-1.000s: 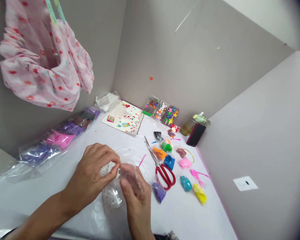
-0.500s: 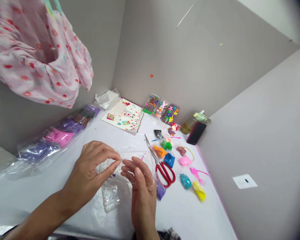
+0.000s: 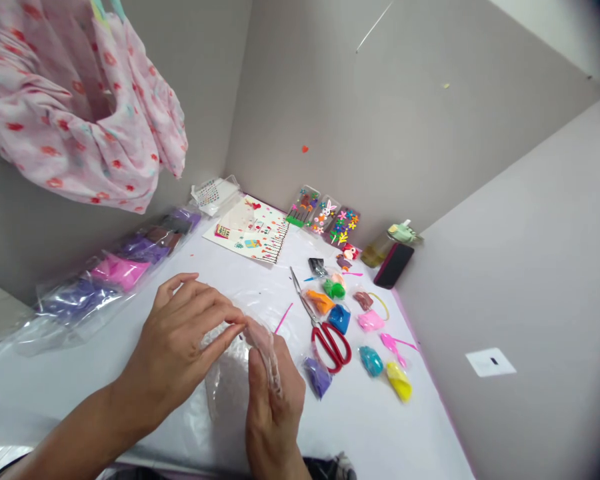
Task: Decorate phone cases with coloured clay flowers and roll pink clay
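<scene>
My right hand (image 3: 277, 400) is closed round one edge of a clear phone case (image 3: 263, 339), which stands tilted between my hands. The thumb is on the near side and the fingers are behind. My left hand (image 3: 193, 340) has its thumb and forefinger pinched together at the case's upper edge; whatever is between those fingertips is too small to make out. Small dark bits show near the case, under the left fingertips. A pink stick tool (image 3: 283, 319) lies just beyond the right hand. To the right are a purple clay packet (image 3: 318, 377) and red-handled scissors (image 3: 331, 347).
Several coloured clay packets, among them a blue packet (image 3: 339, 319) and a yellow packet (image 3: 399, 382), lie on the right. Decorated phone cases (image 3: 325, 215), a notebook (image 3: 250, 233), a bottle (image 3: 377, 252) and a phone (image 3: 394, 265) stand or lie farther back. Pink fabric (image 3: 90, 147) hangs at left.
My right hand has gone from spread fingers to gripping the clear case, which is now raised and tilted. The left hand keeps its pinch and has barely moved.
</scene>
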`<state>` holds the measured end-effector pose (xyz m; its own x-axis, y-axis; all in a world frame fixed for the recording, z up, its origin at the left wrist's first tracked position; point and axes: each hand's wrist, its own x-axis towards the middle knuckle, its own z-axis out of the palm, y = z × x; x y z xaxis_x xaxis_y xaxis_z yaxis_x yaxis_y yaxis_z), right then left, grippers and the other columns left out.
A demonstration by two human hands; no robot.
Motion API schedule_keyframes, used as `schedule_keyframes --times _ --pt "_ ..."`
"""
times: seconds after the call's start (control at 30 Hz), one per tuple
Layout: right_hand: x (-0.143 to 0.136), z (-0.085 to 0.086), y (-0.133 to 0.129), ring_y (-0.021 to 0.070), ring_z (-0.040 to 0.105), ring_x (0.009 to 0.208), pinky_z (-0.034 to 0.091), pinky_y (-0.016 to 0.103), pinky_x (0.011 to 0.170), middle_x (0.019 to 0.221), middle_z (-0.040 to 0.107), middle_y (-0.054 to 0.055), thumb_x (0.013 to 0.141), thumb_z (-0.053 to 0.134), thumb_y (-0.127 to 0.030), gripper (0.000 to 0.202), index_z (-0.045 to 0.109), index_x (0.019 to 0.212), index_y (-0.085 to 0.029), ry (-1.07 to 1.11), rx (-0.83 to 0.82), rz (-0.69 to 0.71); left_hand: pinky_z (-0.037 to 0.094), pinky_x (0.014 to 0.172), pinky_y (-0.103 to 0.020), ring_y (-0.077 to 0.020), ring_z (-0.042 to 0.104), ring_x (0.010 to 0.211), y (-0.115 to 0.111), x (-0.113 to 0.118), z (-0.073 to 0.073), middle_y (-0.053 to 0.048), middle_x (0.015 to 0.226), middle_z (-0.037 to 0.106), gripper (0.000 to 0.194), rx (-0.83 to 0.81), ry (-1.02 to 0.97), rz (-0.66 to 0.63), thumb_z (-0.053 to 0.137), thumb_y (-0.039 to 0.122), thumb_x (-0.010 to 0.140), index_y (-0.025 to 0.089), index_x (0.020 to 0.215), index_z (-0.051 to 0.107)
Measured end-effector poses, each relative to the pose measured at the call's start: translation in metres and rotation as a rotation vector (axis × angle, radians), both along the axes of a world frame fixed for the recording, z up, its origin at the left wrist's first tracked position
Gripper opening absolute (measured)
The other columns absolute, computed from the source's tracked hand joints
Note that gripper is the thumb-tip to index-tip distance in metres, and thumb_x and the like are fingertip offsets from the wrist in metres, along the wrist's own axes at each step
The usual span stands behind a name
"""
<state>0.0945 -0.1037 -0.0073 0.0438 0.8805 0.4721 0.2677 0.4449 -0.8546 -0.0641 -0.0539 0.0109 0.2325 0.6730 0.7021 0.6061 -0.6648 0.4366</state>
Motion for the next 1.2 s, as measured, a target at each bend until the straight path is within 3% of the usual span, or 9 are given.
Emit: schedule_keyframes --times 0.13,0.23,0.33,0.43,0.63,0.8,0.93,1.1,1.2 --pt "0.0 -0.002 -0.001 0.025 0.074 0.118 0.057 0.04 0.104 0.127 0.079 0.006 0.108 0.052 -0.02 0.037 0.074 0.135 -0.033 -0.005 0.014 0.0 0.036 0.103 -0.049 -0.0227 0.06 0.086 -0.002 0.006 0.002 0.001 0.085 0.066 0.012 -0.009 -0.002 -0.007 0.057 0.014 0.098 0.024 0.092 0.062" --pt "0.002 -0.003 0.002 0.0255 0.076 0.11 0.06 0.04 0.099 0.119 0.082 0.007 0.107 0.058 -0.033 0.028 0.08 0.123 -0.03 0.172 -0.149 0.017 0.039 0.093 -0.044 -0.0224 0.056 0.086 -0.002 0.011 -0.003 0.001 0.083 0.062 0.013 -0.053 -0.063 -0.005 0.056 0.012 0.094 0.023 0.088 0.058" --pt "0.003 -0.006 0.007 0.0252 0.078 0.099 0.063 0.04 0.093 0.114 0.083 0.008 0.101 0.069 -0.043 0.026 0.083 0.114 -0.025 0.476 -0.339 0.066 0.039 0.084 -0.038 -0.0211 0.055 0.087 -0.002 0.012 -0.009 0.003 0.083 0.06 0.014 -0.18 -0.191 -0.03 0.054 0.013 0.093 0.025 0.085 0.056" --pt "0.002 -0.006 0.012 0.0229 0.079 0.095 0.063 0.038 0.09 0.11 0.084 0.009 0.093 0.079 -0.042 0.024 0.084 0.108 -0.024 0.717 -0.427 0.128 0.041 0.08 -0.033 -0.0189 0.056 0.087 -0.002 0.007 -0.011 0.004 0.085 0.059 0.012 -0.351 -0.316 -0.091 0.054 0.018 0.093 0.025 0.084 0.057" --pt "0.0 0.002 0.015 0.0186 0.08 0.086 0.064 0.029 0.081 0.102 0.086 0.009 0.084 0.088 -0.035 0.022 0.085 0.101 -0.022 0.949 -0.494 0.174 0.04 0.077 -0.027 -0.017 0.053 0.082 -0.003 -0.002 -0.011 0.004 0.084 0.055 0.014 -0.596 -0.591 -0.228 0.061 0.031 0.097 0.026 0.084 0.06" --pt "0.003 0.002 0.018 0.0156 0.08 0.082 0.064 0.024 0.079 0.098 0.086 0.008 0.081 0.092 -0.035 0.024 0.085 0.099 -0.021 1.019 -0.481 0.116 0.043 0.085 -0.024 -0.0174 0.051 0.089 0.001 -0.008 -0.019 0.003 0.085 0.057 0.016 -0.684 -0.948 -0.215 0.074 0.035 0.09 0.025 0.08 0.066" --pt "0.009 -0.002 0.022 0.0159 0.08 0.083 0.065 0.025 0.079 0.097 0.086 0.007 0.077 0.094 -0.035 0.027 0.085 0.098 -0.021 1.071 -0.456 -0.029 0.046 0.1 -0.026 -0.0179 0.055 0.094 0.01 -0.021 -0.019 0.004 0.087 0.062 0.012 -0.643 -1.208 -0.146 0.079 0.033 0.084 0.025 0.078 0.072" --pt "0.013 -0.003 0.023 0.0175 0.08 0.088 0.065 0.027 0.08 0.1 0.086 0.007 0.077 0.094 -0.036 0.029 0.084 0.099 -0.021 1.072 -0.459 -0.071 0.042 0.114 -0.035 -0.0257 0.057 0.127 0.009 -0.031 -0.018 0.003 0.117 0.073 0.015 -0.728 -1.074 -0.148 0.081 0.041 0.084 0.029 0.082 0.073" --pt "0.013 -0.002 0.023 0.0174 0.079 0.088 0.064 0.026 0.079 0.099 0.085 0.007 0.075 0.095 -0.036 0.03 0.084 0.099 -0.021 1.065 -0.452 -0.065 0.049 0.11 -0.039 -0.0276 0.061 0.127 0.003 -0.029 -0.022 0.0 0.133 0.07 0.02 -0.832 -0.921 -0.218 0.077 0.047 0.089 0.029 0.084 0.071"
